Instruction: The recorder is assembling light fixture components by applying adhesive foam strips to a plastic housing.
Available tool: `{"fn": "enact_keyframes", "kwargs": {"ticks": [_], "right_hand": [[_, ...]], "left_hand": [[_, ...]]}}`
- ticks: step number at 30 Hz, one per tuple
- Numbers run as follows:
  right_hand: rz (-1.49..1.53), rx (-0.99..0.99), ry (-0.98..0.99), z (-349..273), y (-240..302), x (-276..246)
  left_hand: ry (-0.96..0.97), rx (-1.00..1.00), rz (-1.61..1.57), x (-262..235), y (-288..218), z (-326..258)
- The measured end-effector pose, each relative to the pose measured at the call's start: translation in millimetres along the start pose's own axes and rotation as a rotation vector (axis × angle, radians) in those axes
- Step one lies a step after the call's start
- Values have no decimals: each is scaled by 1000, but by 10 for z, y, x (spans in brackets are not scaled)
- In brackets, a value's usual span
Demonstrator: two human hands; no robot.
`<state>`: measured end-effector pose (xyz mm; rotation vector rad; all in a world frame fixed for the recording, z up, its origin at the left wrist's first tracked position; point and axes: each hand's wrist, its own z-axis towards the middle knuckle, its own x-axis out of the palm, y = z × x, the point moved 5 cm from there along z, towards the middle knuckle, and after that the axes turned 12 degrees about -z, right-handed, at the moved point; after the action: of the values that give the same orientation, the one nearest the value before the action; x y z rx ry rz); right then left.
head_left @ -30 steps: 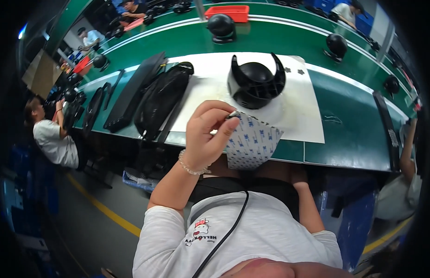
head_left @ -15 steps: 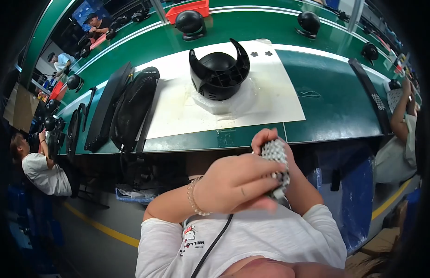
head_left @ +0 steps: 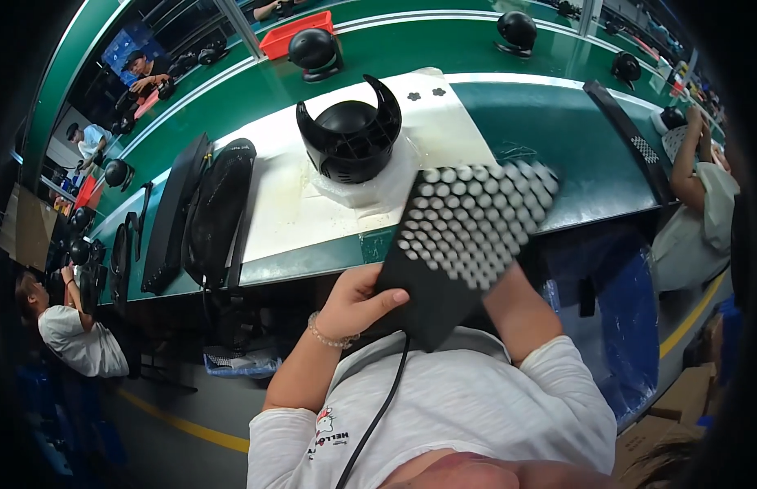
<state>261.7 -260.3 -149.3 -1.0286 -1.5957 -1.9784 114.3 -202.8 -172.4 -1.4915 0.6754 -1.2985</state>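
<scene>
Both hands (head_left: 358, 303) hold black grille panel (head_left: 464, 236) chest-high.

We count one black perforated panel (head_left: 468, 236) near us and one horned black housing (head_left: 351, 137) on the white mat (head_left: 289, 208). Far off sit three round black domes (head_left: 313, 50) and one red tray (head_left: 293, 34). Two long black panels (head_left: 176, 213) lie left.

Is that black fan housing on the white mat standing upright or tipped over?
Upright. The black fan housing sits flat on the clear plastic on the white mat, its two horn-like prongs pointing up and its open top facing the camera.
</scene>
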Motion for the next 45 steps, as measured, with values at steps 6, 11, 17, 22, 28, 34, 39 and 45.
{"fn": "enact_keyframes", "kwargs": {"ticks": [6, 11, 17, 22, 28, 34, 39, 45], "right_hand": [[-768, -887, -437, -719, 840, -280], [-1706, -705, 282, -517, 513, 551], [-1543, -557, 338, -412, 300, 574], [-1495, -332, 489, -362, 268, 691], [-1204, -349, 223, -482, 329, 584], [-1570, -995, 215, -734, 477, 784], [-1710, -1323, 239, -791, 477, 798], [-1620, -971, 275, -400, 467, 718]], "left_hand": [[-151, 213, 111, -29, -171, -120], [-32, 475, 693, 215, -433, -127], [-361, 963, 1057, 380, -643, -313], [-106, 278, 548, 226, -480, -245], [-273, 579, 682, 364, -585, -308], [-304, 535, 753, 489, -632, -350], [-369, 522, 624, 414, -568, -237], [-280, 494, 787, 321, -539, -66]]}}
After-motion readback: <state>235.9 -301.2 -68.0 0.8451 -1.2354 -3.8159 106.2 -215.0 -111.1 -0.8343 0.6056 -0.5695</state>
